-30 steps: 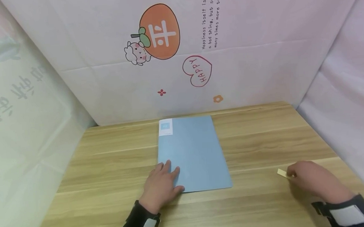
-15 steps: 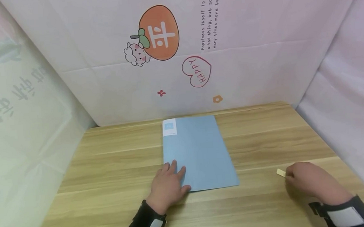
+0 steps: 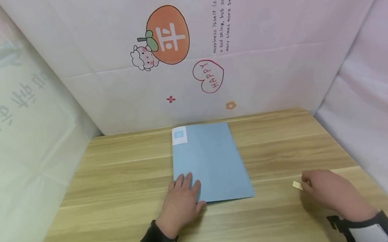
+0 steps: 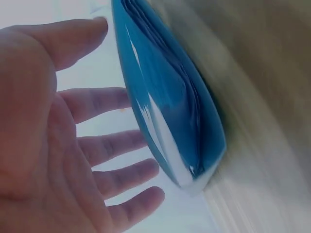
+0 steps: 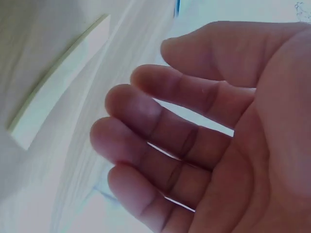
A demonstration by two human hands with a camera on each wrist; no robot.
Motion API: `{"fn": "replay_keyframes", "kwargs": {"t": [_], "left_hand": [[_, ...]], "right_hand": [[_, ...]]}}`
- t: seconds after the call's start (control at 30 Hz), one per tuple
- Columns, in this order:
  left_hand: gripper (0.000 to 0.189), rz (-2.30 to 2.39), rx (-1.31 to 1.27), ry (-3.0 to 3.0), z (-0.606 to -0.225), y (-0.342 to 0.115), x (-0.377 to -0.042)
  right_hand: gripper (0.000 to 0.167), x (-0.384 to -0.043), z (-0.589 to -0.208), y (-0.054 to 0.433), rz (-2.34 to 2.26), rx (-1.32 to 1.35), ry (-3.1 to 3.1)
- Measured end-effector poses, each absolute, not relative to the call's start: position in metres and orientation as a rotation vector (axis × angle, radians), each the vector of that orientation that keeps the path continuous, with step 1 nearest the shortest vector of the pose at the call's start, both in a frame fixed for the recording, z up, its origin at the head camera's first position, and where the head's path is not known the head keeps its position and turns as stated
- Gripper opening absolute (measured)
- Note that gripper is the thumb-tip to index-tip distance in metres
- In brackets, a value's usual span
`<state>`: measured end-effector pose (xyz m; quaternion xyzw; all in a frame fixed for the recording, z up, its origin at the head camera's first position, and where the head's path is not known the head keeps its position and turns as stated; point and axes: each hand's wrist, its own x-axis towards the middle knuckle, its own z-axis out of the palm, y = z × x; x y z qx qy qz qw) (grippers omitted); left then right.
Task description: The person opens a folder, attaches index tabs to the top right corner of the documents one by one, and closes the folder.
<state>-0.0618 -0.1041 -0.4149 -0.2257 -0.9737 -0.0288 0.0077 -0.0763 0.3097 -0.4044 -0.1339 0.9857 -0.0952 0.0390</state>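
Observation:
A blue folder (image 3: 212, 160) with a white label (image 3: 179, 135) at its far left corner lies on the table. My left hand (image 3: 182, 205) rests at its near left corner, fingers spread and straight. In the left wrist view the folder's near edge gapes a little, with several clear sleeves (image 4: 163, 68) inside. To the right, my right hand (image 3: 333, 194) hovers close over a small pale yellow strip (image 3: 297, 185), partly hidden in the head view. In the right wrist view the strip (image 5: 63, 80) lies on the table apart from the loosely curled fingers, which hold nothing.
The wooden table (image 3: 128, 183) is bounded at the back by a printed white cloth (image 3: 114, 99). More cloth hangs along the left side (image 3: 40, 143) and the right side (image 3: 364, 101).
The folder has shifted slightly right along with my left hand, which has then slid a little toward the near edge. My right hand has moved slightly left over the strip.

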Motion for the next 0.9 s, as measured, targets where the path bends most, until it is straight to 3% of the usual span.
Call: {"fn": "replay_keyframes", "kwargs": {"t": [0.23, 0.5, 0.9], "left_hand": [[0.056, 0.103, -0.705, -3.014, -0.420, -0.096, -0.053], [0.018, 0.132, -0.814, -2.912, -0.421, -0.098, -0.059], [0.013, 0.091, -0.925, -2.932, -0.420, -0.106, -0.065]], "right_hand": [[0.010, -0.082, -0.403, 0.292, -0.295, -0.497, 2.979], [0.008, -0.085, -0.404, 0.272, -0.304, -0.516, 2.944], [0.012, -0.087, -0.404, 0.254, -0.336, -0.611, 2.932]]}}
